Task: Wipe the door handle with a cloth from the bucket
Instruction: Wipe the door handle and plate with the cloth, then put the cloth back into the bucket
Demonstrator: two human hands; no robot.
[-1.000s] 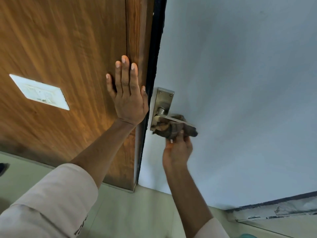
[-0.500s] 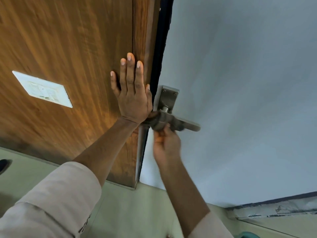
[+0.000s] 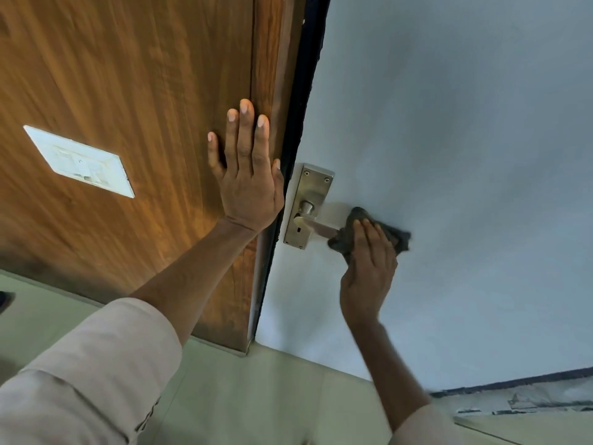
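The left hand [image 3: 247, 184] lies flat with fingers spread on the brown wood-grain panel [image 3: 128, 91], while the right hand [image 3: 369, 268] clamps a dark grey crumpled cloth [image 3: 398, 237] round the outer end of the brushed-metal lever door handle [image 3: 317, 228] on the pale grey door [image 3: 449, 155]; no writing is legible on the white rectangular plate [image 3: 80, 160]

The grey door [image 3: 449, 155] carries a metal handle [image 3: 309, 208] draped with a dark cloth [image 3: 349, 239].

- The grey door [image 3: 465, 139] is bare across the right and upper right of the frame.
- The left hand [image 3: 248, 184], flat at centre, blocks the gap beside the handle plate [image 3: 306, 205].
- The cloth [image 3: 372, 234] covers the lever's end.
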